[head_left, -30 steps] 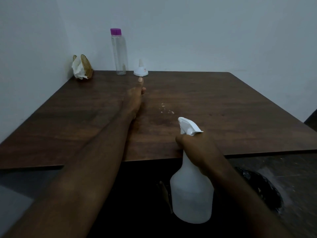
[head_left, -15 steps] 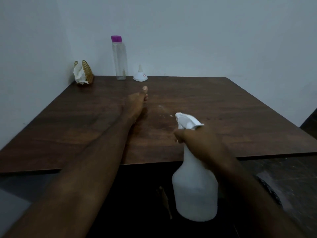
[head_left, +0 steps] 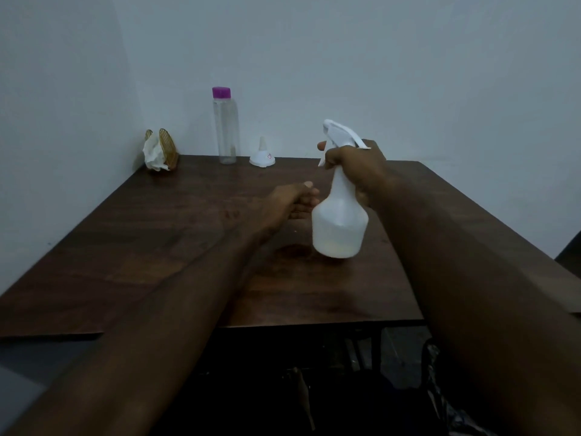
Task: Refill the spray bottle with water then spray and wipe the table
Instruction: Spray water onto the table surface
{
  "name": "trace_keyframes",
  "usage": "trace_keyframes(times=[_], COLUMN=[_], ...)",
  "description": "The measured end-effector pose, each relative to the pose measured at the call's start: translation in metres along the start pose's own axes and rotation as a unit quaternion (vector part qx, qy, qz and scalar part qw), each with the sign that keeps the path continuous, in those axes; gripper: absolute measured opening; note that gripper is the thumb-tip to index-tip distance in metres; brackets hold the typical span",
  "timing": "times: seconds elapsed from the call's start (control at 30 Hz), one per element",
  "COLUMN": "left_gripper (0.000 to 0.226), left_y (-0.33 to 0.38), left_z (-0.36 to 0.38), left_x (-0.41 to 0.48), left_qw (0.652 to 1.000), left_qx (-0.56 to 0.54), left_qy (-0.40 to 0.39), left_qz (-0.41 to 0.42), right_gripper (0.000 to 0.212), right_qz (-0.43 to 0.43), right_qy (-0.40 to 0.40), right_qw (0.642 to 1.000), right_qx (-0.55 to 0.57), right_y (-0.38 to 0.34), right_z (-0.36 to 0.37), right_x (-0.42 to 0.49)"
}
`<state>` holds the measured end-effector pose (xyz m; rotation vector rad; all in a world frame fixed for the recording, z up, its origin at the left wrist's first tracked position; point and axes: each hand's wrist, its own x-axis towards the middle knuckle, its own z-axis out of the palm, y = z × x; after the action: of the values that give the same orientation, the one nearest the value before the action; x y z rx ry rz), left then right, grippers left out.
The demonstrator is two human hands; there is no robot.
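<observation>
While the right hand wraps its grip around the neck of the translucent white plastic spray bottle, held upright above the dark wooden surface, the left hand reaches forward just beside it, fingers loosely spread and holding nothing; bare wood lies toward the near edge.

I see a table of dark brown wood, smooth, with a soft shine. The spray bottle is cloudy white plastic, matt and smooth, and its trigger top is white plastic too. The tall bottle at the back is clear plastic with a shiny purple cap. The little funnel is white plastic. The crumpled napkin looks like soft white paper. Its holder looks golden and ribbed.
</observation>
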<state>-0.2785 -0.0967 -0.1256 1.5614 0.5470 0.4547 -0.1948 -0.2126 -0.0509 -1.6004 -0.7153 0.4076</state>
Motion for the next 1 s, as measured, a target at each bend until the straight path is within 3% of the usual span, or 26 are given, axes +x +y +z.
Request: trace_keyframes(times=[0.07,0.17,0.23,0.33,0.5,0.6,0.7,0.8,1.0], left_gripper=[0.032,0.072,0.09,0.083,0.074,0.069,0.067,0.064,0.049], left_y=[-0.005,-0.016,-0.017,-0.018,-0.026,-0.035,-0.036,-0.037,-0.033], left_z=[0.001,0.005,0.013,0.025,0.028,0.029,0.028,0.028,0.02], left_x=[0.005,0.011,0.016,0.023,0.026,0.027,0.027,0.029,0.05], left_qw=[0.997,0.972,0.96,0.94,0.95,0.955,0.954,0.951,0.947], left_qx=[0.059,0.198,0.252,0.318,0.282,0.255,0.261,0.271,0.283], left_qy=[-0.045,-0.11,-0.11,-0.08,-0.059,-0.055,-0.054,-0.053,-0.019], left_qz=[0.025,0.055,0.056,0.091,0.123,0.14,0.141,0.139,0.152], right_gripper=[0.037,0.041,0.042,0.039,0.02,0.026,0.039,0.037,0.027], right_qz=[-0.01,-0.01,-0.009,-0.015,-0.03,-0.052,-0.08,-0.096,-0.071], right_qy=[0.002,0.031,0.055,0.068,0.03,0.049,0.117,0.144,0.12], right_qw=[1.0,0.998,0.995,0.995,0.999,0.99,0.97,0.963,0.977], right_qx=[0.025,0.061,0.078,0.071,0.009,-0.124,-0.198,-0.207,-0.161], right_y=[0.01,0.025,0.031,0.037,0.054,0.076,0.093,0.09,0.077], right_z=[-0.005,-0.012,-0.018,-0.027,-0.03,-0.034,-0.034,-0.034,-0.031], right_x=[0.012,0.025,0.034,0.045,0.044,0.033,0.027,0.027,0.056])
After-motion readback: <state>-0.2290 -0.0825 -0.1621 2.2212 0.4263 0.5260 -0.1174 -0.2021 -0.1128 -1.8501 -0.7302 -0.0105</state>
